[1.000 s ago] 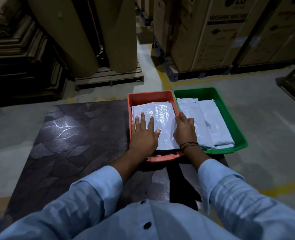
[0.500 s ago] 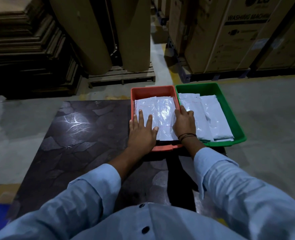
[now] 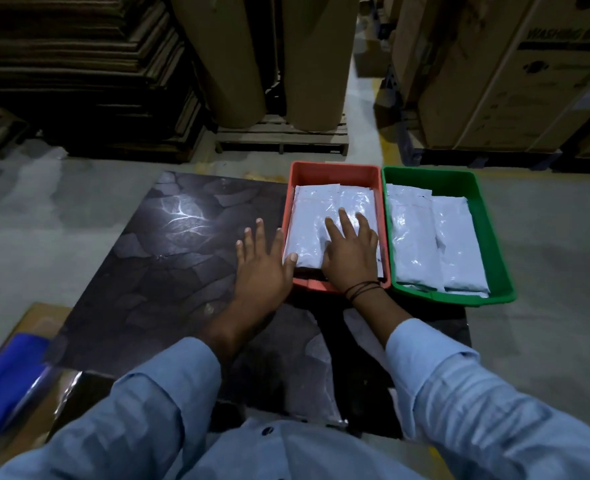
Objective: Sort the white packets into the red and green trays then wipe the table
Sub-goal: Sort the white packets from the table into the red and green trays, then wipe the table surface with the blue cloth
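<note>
A red tray (image 3: 335, 171) stands at the far right of the dark table (image 3: 169, 265), with a green tray (image 3: 487, 244) right beside it. White packets (image 3: 314, 223) fill the red tray, and more white packets (image 3: 456, 244) lie in the green one. My right hand (image 3: 350, 252) lies flat on the packets in the red tray, fingers spread. Just left of the red tray, my left hand (image 3: 262, 265) hovers over the table with its fingers apart and the thumb against the tray's left wall. Neither hand holds anything.
A blue object (image 3: 6, 375) lies at the lower left beside the table. Beyond the table stand large brown rolls (image 3: 238, 64) on a wooden pallet (image 3: 283, 136), stacked cardboard (image 3: 79, 71) at the left and big cartons (image 3: 515, 74) at the right.
My left hand has slid off the red tray's packets leftward onto the table side. My right hand has moved from the trays' shared edge onto the red tray's packets. The view shifted left.
</note>
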### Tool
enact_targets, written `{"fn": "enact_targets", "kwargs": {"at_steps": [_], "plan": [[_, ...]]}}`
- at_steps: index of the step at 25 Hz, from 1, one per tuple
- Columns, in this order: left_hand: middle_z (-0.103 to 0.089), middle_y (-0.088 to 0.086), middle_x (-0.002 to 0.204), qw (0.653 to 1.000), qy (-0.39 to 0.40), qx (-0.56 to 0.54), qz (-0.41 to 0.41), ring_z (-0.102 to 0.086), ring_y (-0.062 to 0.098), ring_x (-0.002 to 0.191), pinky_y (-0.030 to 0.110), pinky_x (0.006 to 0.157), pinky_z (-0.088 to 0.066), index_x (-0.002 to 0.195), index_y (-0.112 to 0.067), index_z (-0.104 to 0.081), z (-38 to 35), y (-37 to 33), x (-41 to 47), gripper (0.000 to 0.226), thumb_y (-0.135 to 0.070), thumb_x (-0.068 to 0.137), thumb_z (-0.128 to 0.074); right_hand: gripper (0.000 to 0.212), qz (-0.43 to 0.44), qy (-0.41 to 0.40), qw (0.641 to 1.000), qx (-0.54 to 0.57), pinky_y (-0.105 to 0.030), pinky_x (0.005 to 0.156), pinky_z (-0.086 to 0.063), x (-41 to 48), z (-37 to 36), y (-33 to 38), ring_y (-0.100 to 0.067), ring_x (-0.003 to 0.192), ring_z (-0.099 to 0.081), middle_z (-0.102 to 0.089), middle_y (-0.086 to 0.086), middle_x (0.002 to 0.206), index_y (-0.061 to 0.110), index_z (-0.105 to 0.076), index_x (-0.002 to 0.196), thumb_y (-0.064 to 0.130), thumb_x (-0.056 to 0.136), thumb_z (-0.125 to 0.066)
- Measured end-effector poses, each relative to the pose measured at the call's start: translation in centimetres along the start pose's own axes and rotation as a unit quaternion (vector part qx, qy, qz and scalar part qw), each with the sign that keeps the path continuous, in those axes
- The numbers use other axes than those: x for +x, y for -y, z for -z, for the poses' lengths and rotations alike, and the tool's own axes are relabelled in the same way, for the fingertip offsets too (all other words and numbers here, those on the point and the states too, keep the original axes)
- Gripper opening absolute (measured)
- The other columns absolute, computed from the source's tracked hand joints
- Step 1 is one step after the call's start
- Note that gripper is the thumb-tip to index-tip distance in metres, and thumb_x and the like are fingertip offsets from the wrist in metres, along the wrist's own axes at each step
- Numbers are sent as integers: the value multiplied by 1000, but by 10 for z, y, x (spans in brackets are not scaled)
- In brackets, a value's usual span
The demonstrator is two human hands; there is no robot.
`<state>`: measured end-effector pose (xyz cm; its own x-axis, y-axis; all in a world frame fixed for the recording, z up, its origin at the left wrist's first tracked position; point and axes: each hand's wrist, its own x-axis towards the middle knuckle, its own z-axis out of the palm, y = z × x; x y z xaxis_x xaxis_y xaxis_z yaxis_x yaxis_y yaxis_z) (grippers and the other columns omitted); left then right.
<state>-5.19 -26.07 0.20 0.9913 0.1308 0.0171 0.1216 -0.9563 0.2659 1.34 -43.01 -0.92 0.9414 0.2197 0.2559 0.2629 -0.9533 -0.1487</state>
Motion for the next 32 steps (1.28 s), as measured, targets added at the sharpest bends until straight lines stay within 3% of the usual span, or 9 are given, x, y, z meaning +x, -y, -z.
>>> {"fn": "enact_targets", "kwargs": {"at_steps": [5,13,18,25,27,32], "plan": [[-6,21,168,999,0,-6,43,-7,43,154,57,124,-7,158,-18,-30,5,52,-30,75,-57,96,-15,50,29,0,999,28,-53,103,-34,-7,-3,58,-40,138,-34,-44,-8,150,20,-53,136,27,87,-53],[-9,20,168,1000,6,-9,-3,-13,44,152,58,123,-10,157,-19,-33,34,187,-58,78,-59,93,-13,54,-20,-6,1000,8,-52,105,-35,-45,-3,187,-38,137,-33,-42,-8,151,22,-51,138,28,84,-54],[-10,22,167,1000,16,-8,13,-15,46,152,58,122,-10,157,-18,-35,56,284,-88,81,-59,92,-10,63,1,25,999,29,-54,105,-37,-68,-20,292,-38,138,-33,-43,-9,151,22,-51,137,39,82,-26],[-28,24,161,985,-5,3,170,-35,51,142,62,116,-26,150,-15,-46,61,434,-153,70,-53,96,-22,50,149,106,979,86,-56,104,-38,-74,-72,448,-40,138,-35,-42,-10,151,19,-54,136,30,88,-52],[-35,27,157,973,2,15,232,-43,52,136,63,113,-32,146,-13,-50,54,480,-183,67,-50,96,-28,49,199,162,963,87,-56,106,-36,-82,-95,495,-39,140,-32,-40,-9,153,20,-52,137,28,89,-54],[-33,27,157,924,34,8,382,-39,53,135,64,113,-30,146,-12,-47,53,559,-264,78,-57,91,-15,50,332,241,908,86,-47,98,-42,-97,-146,592,-40,127,-44,-50,-10,140,19,-55,130,23,80,-60]]}}
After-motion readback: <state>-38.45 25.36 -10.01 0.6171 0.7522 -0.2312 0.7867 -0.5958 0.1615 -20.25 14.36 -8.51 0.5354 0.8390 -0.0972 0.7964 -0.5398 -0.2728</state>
